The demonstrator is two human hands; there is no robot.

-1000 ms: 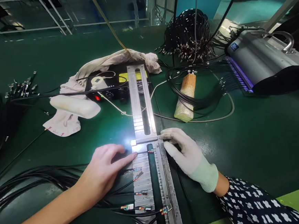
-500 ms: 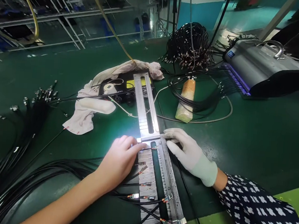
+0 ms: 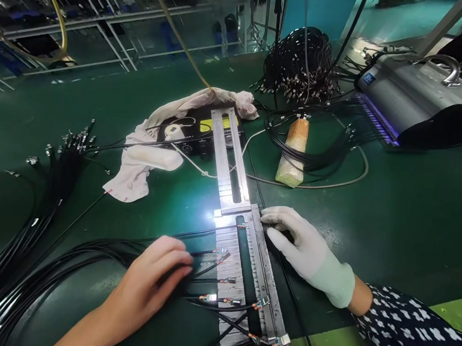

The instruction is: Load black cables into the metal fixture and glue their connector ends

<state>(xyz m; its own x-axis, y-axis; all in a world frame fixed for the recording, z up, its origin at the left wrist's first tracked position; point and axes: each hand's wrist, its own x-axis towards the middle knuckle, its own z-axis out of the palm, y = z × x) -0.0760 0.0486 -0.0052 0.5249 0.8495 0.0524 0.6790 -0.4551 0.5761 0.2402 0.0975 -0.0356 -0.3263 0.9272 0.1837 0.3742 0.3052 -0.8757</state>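
Observation:
My bare left hand (image 3: 154, 281) hovers left of a ribbed metal fixture (image 3: 230, 239), its fingers loosely bent and the tips slightly apart. Beside those fingertips run black cables (image 3: 204, 253) whose small metal connectors (image 3: 226, 280) lie across the ribs. One cable (image 3: 226, 227) lies straight across the fixture's upper end, below a metal crossbar (image 3: 232, 210). At the fixture's right edge is my right hand (image 3: 303, 248) in a white glove, thumb and fingers apart, holding nothing visible. Its fingertips are close to the rail; contact is unclear.
A slotted metal plate (image 3: 223, 161) extends beyond the crossbar over a black control box (image 3: 195, 143). Cable bundles lie at left (image 3: 60, 181) and behind (image 3: 299, 66). A wrapped block (image 3: 293, 151) and a grey machine with purple light (image 3: 421, 97) stand at right.
My left hand has drawn away from the upper cable, down and left. My right hand has shifted slightly right, away from the rail. The view has shifted a little.

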